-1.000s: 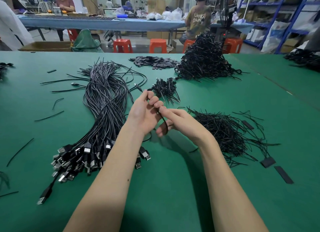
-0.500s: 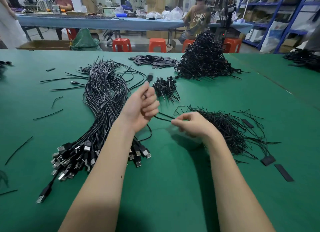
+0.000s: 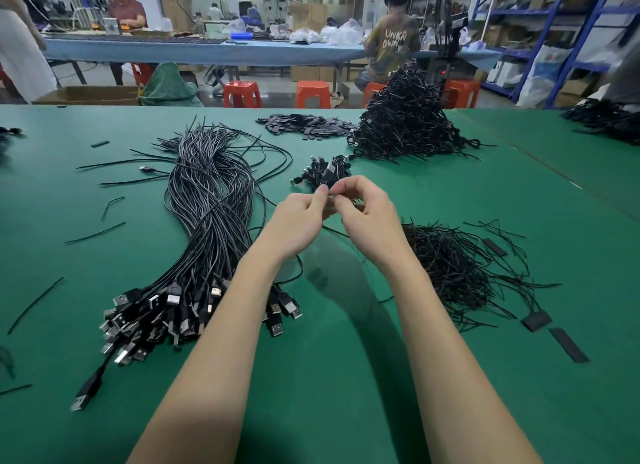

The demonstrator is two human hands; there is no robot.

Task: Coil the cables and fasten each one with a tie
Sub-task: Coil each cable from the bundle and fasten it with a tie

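My left hand (image 3: 300, 217) and my right hand (image 3: 363, 210) meet above the green table (image 3: 346, 377), fingertips pinching one thin black cable (image 3: 335, 231) between them; most of it is hidden by the fingers, and a strand trails down under my wrists. A long bundle of uncoiled black USB cables (image 3: 207, 221) lies to the left, plugs toward me. Loose black ties (image 3: 453, 266) are heaped to the right. Just beyond my hands sits a small cluster of coiled cables (image 3: 323, 171).
A big heap of coiled cables (image 3: 405, 127) and a spread of flat black strips (image 3: 304, 126) lie at the far edge. Stray ties (image 3: 93, 233) are scattered on the left. Beyond the table are red stools (image 3: 242, 93) and people at a blue bench.
My right hand has risen from the table near the ties and joined my left hand; both now pinch the cable together, farther from me than before.
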